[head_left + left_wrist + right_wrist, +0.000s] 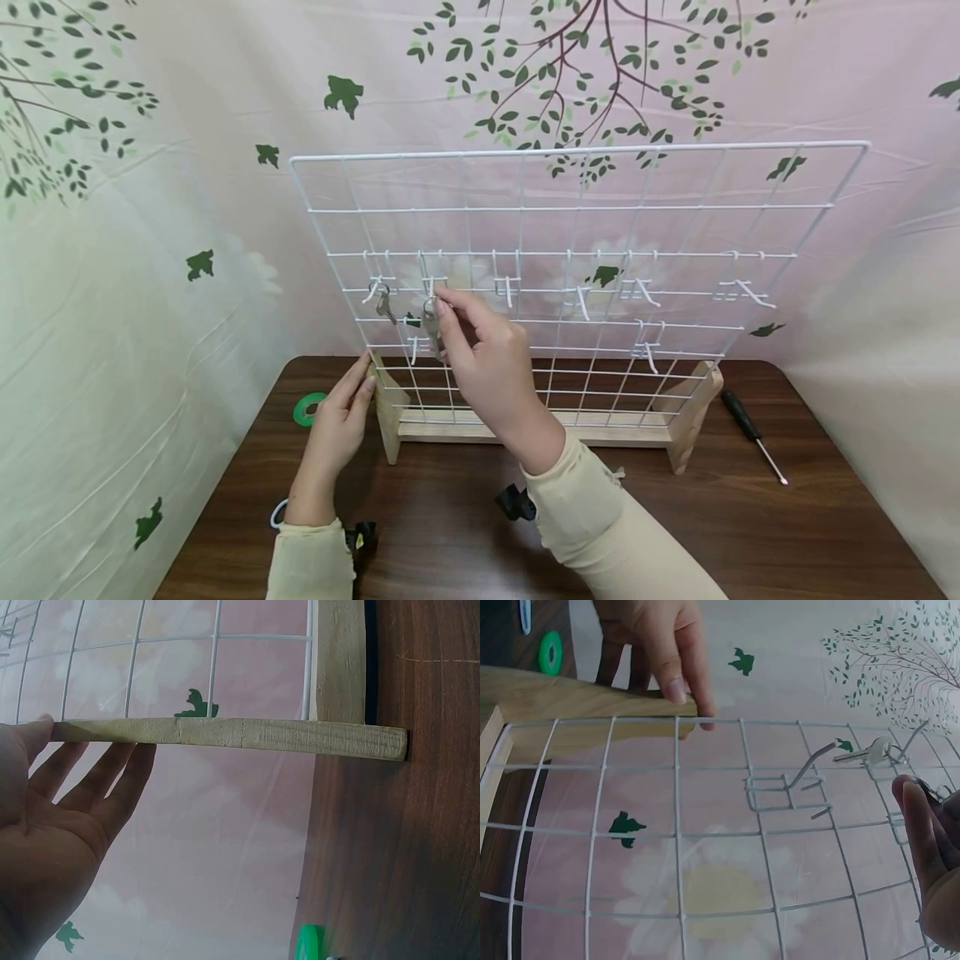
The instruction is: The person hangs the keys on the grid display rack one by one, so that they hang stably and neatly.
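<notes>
A white wire grid rack (581, 150) stands in a wooden base with several white hooks on it. My left hand (333, 425) holds the left wooden side support (387, 408), with the thumb on one face and the fingers on the other in the left wrist view. My right hand (491, 358) pinches a key on a ring (431, 323) between thumb and fingers, beside an upper hook (431, 285). That key is partly hidden by the fingers in the right wrist view. Another key (874, 751) hangs by its ring on the leftmost upper hook.
A green tape roll (309, 409) lies on the dark wooden table (442, 533) left of the rack. To the right lies a screwdriver (753, 436) with a black handle. A leaf-printed cloth (225, 83) hangs behind and at both sides.
</notes>
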`<state>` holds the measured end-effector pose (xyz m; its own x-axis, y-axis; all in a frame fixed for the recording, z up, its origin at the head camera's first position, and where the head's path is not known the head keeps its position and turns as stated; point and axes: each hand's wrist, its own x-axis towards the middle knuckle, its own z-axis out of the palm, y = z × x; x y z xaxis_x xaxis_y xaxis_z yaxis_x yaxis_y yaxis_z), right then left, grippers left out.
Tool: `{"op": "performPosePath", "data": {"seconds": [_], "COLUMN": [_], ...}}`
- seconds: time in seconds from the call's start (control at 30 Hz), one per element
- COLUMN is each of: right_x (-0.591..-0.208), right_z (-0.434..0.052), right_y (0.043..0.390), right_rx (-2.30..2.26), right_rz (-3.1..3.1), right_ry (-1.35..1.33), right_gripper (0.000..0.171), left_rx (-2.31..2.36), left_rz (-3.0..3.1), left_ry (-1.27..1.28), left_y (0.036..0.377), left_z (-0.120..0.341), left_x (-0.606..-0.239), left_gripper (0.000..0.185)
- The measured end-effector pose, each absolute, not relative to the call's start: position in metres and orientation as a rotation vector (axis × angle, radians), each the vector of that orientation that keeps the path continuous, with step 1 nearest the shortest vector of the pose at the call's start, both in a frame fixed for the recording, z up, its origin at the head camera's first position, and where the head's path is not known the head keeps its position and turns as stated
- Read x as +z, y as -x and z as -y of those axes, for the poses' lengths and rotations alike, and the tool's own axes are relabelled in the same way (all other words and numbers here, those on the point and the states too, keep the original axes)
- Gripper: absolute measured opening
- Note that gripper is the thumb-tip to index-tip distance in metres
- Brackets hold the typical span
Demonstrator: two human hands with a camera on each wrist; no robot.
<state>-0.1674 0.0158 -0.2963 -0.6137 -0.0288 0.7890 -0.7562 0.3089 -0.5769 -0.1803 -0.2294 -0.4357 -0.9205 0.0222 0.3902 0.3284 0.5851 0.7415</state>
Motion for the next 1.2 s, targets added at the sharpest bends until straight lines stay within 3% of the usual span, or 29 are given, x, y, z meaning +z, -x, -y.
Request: {"op": "performPosePath", "data": {"seconds": [0.8,1.2], "right_x": [-0.343,-0.388], "right_z": [-0.049,-0.108], "right_y": [0.153,0.128], "right_rx": [1.453,1.385], "right_rz": [2.05,2.335], "right_ry": [-0.58,-0.357], "right_gripper": [0.023,0.013], "left_rx": [-1.254,-1.239], "left_rz": [2.503,2.499], "left_ry": [0.271,0.266], "left_y": [0.179,0.178], "left_z": [0.228,0.228], "left_x": [-0.434,-0.434], "left_gripper": [0.051,0.051]}}
